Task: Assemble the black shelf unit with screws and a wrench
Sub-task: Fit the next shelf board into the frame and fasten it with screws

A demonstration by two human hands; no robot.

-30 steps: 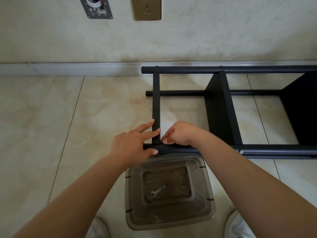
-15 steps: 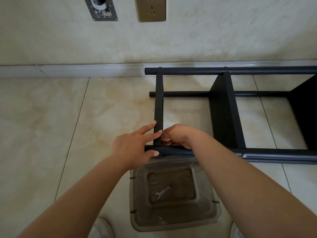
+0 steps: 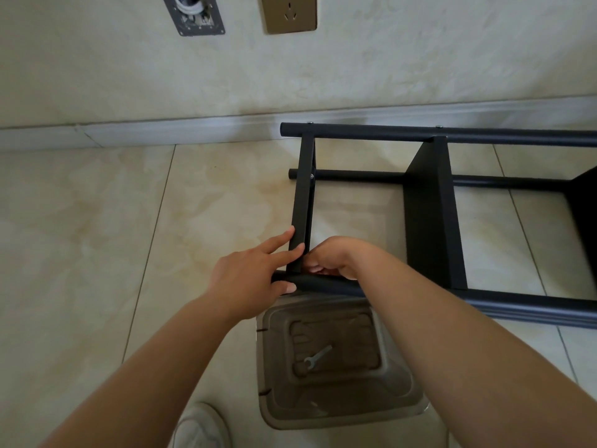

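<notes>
Lying on its side on the tiled floor (image 3: 97,237), the black shelf unit (image 3: 429,215) stretches from the middle of the view out past the right edge, with its far pole close to the skirting of the wall (image 3: 129,76). At the left end of the unit a flat crossbar (image 3: 303,195) runs from the far pole toward the near pole (image 3: 326,283). The left hand (image 3: 250,276) is at the corner where this crossbar meets the near pole: its straight fingers lie against the left face of the crossbar and its thumb presses on the pole, so it steadies the corner without closing around it. Just to the right of the crossbar, touching the same corner, the right hand (image 3: 332,258) has its fingers curled tightly down at the joint; what they pinch is hidden under the hand, and I cannot tell it. Nearer than the pole, between the two forearms, a clear plastic bin (image 3: 397,383) stands on the floor, and the wrench (image 3: 316,357) lies on its bottom, apart from both hands. A white shoe (image 3: 202,426) is just left of the bin.
</notes>
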